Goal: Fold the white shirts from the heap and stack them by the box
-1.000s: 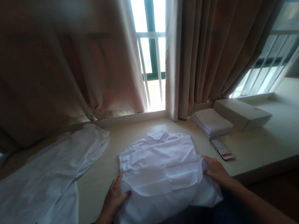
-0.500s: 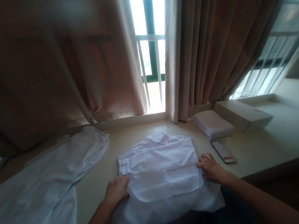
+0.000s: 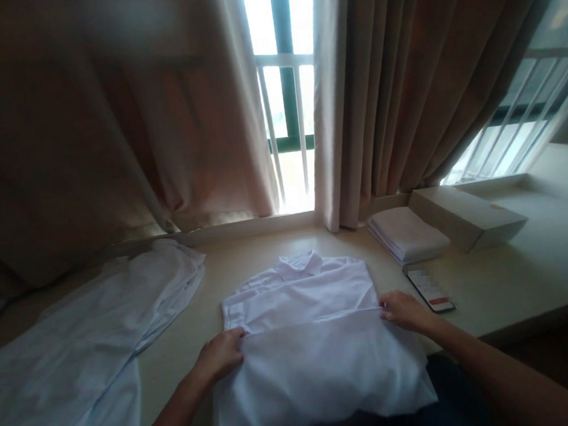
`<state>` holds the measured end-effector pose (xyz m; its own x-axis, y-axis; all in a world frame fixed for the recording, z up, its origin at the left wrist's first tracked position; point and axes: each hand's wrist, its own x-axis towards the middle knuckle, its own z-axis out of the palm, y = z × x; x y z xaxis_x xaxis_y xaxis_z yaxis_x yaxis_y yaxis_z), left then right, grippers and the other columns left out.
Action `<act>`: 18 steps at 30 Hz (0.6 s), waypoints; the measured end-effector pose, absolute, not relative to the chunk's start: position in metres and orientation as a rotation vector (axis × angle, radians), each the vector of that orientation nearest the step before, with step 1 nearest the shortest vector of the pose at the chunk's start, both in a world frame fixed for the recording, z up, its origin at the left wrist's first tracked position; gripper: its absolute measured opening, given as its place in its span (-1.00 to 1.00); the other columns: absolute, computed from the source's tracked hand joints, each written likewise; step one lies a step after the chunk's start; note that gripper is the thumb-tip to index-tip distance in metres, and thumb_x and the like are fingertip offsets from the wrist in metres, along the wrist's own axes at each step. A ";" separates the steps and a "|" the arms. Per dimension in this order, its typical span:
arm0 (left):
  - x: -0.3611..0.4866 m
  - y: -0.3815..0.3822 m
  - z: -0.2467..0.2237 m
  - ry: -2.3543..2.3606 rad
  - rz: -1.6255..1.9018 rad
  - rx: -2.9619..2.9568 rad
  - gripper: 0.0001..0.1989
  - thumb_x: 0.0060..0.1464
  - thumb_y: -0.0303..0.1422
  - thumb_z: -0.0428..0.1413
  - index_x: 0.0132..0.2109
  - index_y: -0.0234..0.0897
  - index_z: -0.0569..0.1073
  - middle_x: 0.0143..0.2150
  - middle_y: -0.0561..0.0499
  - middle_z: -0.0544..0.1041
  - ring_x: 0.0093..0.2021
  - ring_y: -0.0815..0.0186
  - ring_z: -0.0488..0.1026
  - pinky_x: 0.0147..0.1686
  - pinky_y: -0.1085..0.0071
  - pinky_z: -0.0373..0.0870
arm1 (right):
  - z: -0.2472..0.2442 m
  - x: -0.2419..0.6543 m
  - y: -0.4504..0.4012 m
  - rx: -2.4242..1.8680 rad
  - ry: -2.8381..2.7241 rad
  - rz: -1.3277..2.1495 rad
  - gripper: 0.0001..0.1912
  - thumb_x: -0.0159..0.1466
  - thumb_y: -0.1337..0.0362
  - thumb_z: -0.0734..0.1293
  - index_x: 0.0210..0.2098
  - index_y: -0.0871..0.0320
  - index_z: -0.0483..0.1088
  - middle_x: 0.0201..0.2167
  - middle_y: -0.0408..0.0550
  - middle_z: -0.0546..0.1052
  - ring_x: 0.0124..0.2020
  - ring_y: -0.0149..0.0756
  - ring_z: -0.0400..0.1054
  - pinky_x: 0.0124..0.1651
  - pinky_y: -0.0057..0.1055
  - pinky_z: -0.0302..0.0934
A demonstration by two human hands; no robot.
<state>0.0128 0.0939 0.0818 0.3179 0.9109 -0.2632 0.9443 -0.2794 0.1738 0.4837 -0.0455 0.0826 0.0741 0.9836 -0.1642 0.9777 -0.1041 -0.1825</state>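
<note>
A white collared shirt [image 3: 302, 298], partly folded, lies face down or up, I cannot tell which, with its collar toward the window. Its lower part drapes over the front edge toward me. My left hand [image 3: 222, 353] is closed on the shirt's left side, just below a cuff-like band [image 3: 234, 316]. On the opposite side my right hand [image 3: 403, 311] pinches the cloth edge between thumb and fingers. A nearly straight fold line runs across the shirt between both hands.
Another white garment [image 3: 96, 345] is spread at the left. Folded white cloth [image 3: 407, 234], a pale box [image 3: 468, 215] and a phone [image 3: 429, 289] rest on the right of the ledge [image 3: 497, 286]. Curtains [image 3: 377, 83] hang behind, either side of a barred window [image 3: 286, 105].
The curved-edged panel that showed between my hands is now out of sight beneath smooth cloth. My right hand has shifted slightly right; both hands still grip the shirt's sides.
</note>
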 end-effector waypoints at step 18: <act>0.065 0.098 0.086 1.400 -0.242 2.393 -0.86 -0.01 -0.38 0.02 -0.37 -0.24 0.48 -0.31 -0.07 0.56 -0.26 0.20 0.48 -0.31 0.40 0.23 | 0.085 0.458 -0.016 -2.132 -2.148 0.606 -0.83 0.22 0.34 0.26 -0.27 0.15 0.50 -0.27 -0.01 0.55 -0.26 -0.27 0.39 -0.26 -0.46 0.07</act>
<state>0.0655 0.0984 0.0862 0.4952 0.8072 -0.3212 0.8682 -0.4461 0.2172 0.4576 -0.0158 0.0849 -0.0446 0.9715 -0.2328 0.9500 -0.0309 -0.3109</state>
